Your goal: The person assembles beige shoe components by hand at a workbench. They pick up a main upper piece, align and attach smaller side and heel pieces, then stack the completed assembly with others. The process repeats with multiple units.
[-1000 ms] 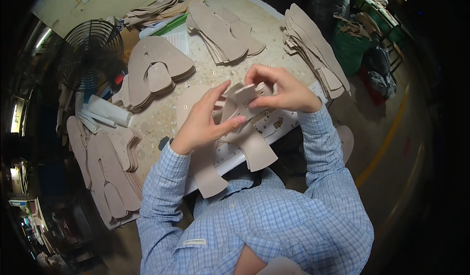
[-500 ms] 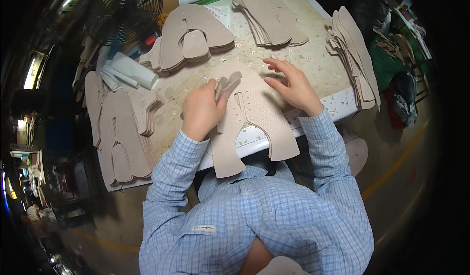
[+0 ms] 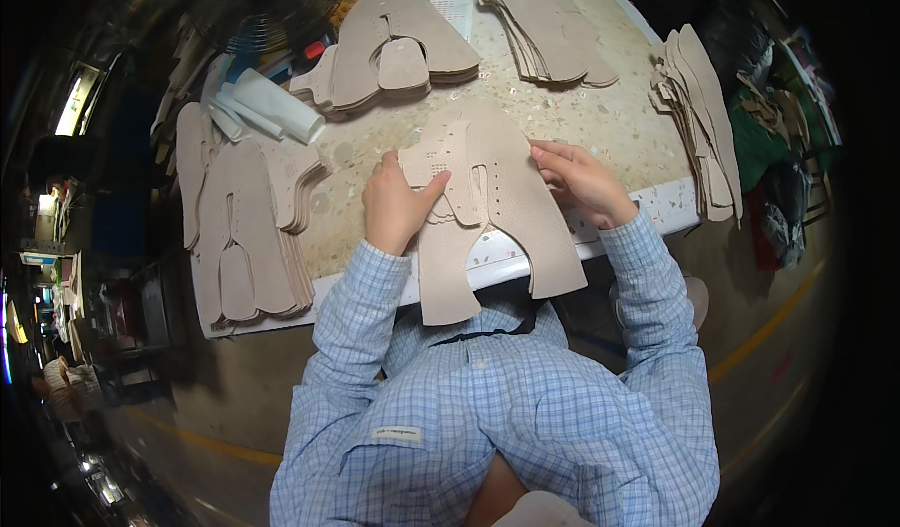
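Note:
A beige U-shaped leather shoe upper [image 3: 520, 208], with a slot and punched eyelets in its middle, lies over the table's near edge with its two legs hanging past it. On its left side rests a smaller perforated leather piece [image 3: 450, 147]. My left hand [image 3: 398, 201] grips this piece at its left edge, thumb on top and fingers beneath or behind, partly hidden. At the upper's right edge, my right hand [image 3: 583, 182] pinches the leather between thumb and fingers.
Stacked leather uppers stand at the left [image 3: 253, 246] and at the back [image 3: 375, 58]. More cut pieces [image 3: 553, 39] lie at the far right, with another stack [image 3: 698, 133] on the right edge. Pale rolled sheets [image 3: 272, 105] lie near a black fan [image 3: 258, 7].
The small piece, tilted and blurred in my left hand before, now lies flat on the upper. My right hand has come from above the upper to grip its right edge. The view has shifted slightly.

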Demonstrator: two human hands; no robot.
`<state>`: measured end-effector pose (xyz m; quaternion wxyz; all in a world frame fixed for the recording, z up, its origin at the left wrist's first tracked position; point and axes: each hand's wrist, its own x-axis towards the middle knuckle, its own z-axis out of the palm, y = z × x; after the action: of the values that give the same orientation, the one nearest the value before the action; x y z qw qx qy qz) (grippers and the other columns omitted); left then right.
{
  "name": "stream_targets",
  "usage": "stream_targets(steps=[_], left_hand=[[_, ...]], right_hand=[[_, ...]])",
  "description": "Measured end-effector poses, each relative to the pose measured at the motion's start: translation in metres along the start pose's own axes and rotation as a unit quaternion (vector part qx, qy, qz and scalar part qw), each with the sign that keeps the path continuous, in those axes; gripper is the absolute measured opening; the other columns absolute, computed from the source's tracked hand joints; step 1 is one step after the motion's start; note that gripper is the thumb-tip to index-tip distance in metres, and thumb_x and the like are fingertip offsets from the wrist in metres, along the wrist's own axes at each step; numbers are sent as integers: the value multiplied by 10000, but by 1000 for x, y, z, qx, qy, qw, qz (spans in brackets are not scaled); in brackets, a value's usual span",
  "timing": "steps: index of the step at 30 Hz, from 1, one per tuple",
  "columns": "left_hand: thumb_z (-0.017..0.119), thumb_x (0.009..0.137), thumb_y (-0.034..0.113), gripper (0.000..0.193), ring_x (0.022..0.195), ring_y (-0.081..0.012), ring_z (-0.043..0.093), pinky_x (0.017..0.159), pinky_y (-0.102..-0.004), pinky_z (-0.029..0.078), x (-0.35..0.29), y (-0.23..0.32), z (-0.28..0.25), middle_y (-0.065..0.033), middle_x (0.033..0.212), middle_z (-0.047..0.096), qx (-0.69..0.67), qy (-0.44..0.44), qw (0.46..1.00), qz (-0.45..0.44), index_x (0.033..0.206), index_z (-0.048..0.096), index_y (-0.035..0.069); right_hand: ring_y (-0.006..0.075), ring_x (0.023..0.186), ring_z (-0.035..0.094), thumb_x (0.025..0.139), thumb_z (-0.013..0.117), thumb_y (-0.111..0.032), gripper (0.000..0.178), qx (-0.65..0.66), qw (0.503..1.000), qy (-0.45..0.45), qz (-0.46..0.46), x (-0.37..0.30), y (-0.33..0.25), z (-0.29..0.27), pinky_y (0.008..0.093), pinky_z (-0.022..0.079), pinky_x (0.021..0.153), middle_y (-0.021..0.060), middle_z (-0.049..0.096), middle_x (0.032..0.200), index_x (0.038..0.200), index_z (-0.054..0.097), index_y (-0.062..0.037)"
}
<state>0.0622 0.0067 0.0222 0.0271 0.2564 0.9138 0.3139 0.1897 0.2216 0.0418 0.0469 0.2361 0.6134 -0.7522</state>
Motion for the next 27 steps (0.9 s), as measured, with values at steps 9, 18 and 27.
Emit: stream_targets(steps=[9, 18, 27], left_hand=[[606, 840, 361, 491, 968, -384, 607, 819, -392, 475, -9, 7, 6, -266, 1037, 612, -213, -24, 976, -38, 1135, 544, -26], [638, 859, 150, 414, 946, -138, 582, 814, -276, 478, -14, 6, -8, -92, 1076, 608, -494, -133, 859, 18, 1202, 486, -25], [579, 909, 301, 469, 944, -137, 584, 819, -288, 489, 21, 14, 12, -102, 1096, 581, -566, -260, 781, -29, 1218, 457, -30]], right_hand=[[197, 1080, 535, 975, 403, -360, 489, 58, 985, -160, -15, -8, -10, 60, 341, 522, 869, 98, 468, 1237, 1357, 376, -55], [99, 971, 543, 887, 612, -224, 480, 6, 983, -31, -183, 17, -14, 32, 210, 447, 809, 71, 528, 1178, 1296, 453, -30], [93, 833, 603, 843, 664, -192, 374, -52, 974, -1, -219, 59, -55, 18, 225, 494, 724, 67, 620, 1024, 1147, 565, 2]])
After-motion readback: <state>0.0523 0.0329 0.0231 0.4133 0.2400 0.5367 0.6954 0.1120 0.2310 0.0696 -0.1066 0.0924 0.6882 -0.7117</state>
